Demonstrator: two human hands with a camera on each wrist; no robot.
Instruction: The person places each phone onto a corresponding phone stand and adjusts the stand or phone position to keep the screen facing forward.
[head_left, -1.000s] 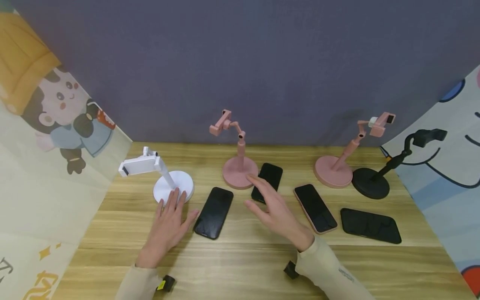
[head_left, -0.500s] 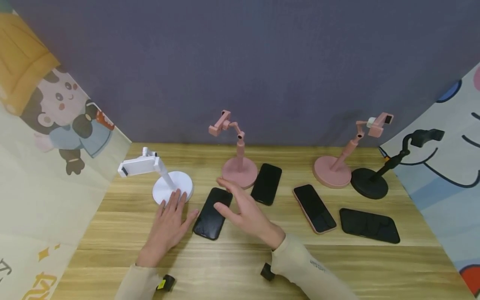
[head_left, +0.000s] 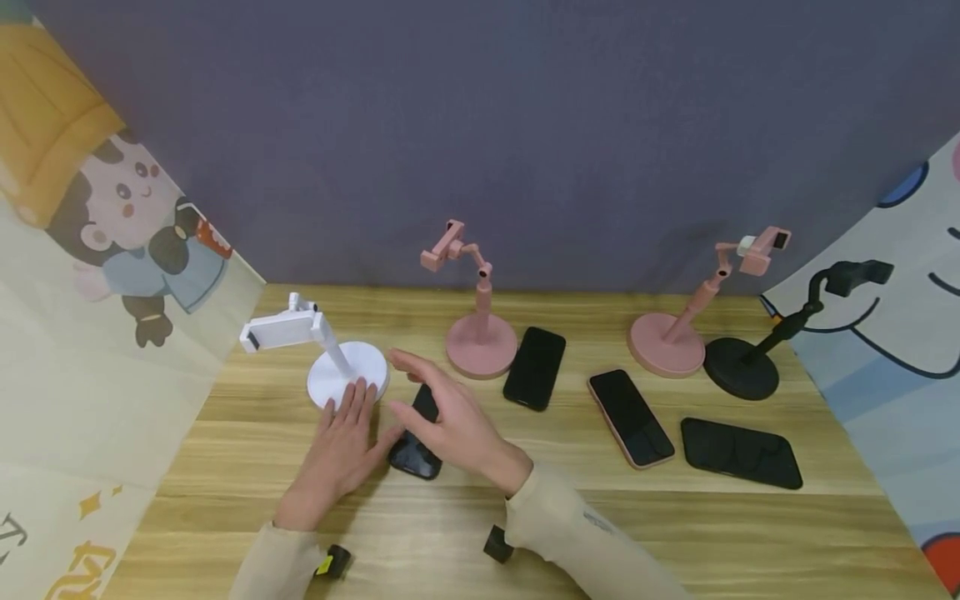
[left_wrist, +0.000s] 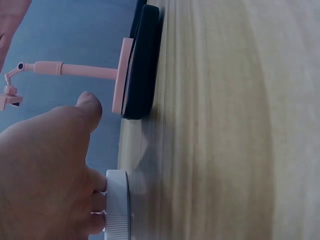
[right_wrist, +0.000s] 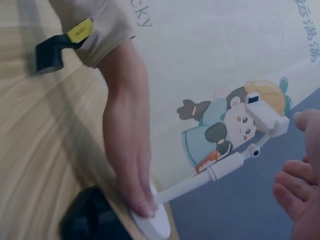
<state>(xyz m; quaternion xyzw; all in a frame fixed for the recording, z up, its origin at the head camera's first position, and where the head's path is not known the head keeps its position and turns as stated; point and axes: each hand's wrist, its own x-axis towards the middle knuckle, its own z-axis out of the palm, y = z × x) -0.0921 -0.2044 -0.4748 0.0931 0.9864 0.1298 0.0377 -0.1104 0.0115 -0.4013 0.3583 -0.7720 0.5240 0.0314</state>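
A white phone stand (head_left: 330, 383) stands at the left of the table, its holder tilted toward the front left. The fingers of my left hand (head_left: 341, 458) lie straight on the front of its round base; the left wrist view shows these fingertips at the ridged white rim (left_wrist: 117, 215). My right hand (head_left: 457, 425) hovers palm-left over a black phone (head_left: 414, 457), hiding much of it, with thumb and fingers spread and nothing between them. From the right wrist view, the white stand's stem (right_wrist: 187, 186) rises between the left hand (right_wrist: 131, 160) and the right hand (right_wrist: 302, 195).
Behind stands a pink phone stand (head_left: 482, 342) with a black phone (head_left: 535, 368) beside its base. Another pink stand (head_left: 667, 346) and a black stand (head_left: 742, 368) are at the right. Before them lie a pink-edged phone (head_left: 632, 418) and a black phone (head_left: 741, 452).
My right hand has swept left, from beside the middle pink stand to over the left phone near the white stand. The left hand stays on the white base.
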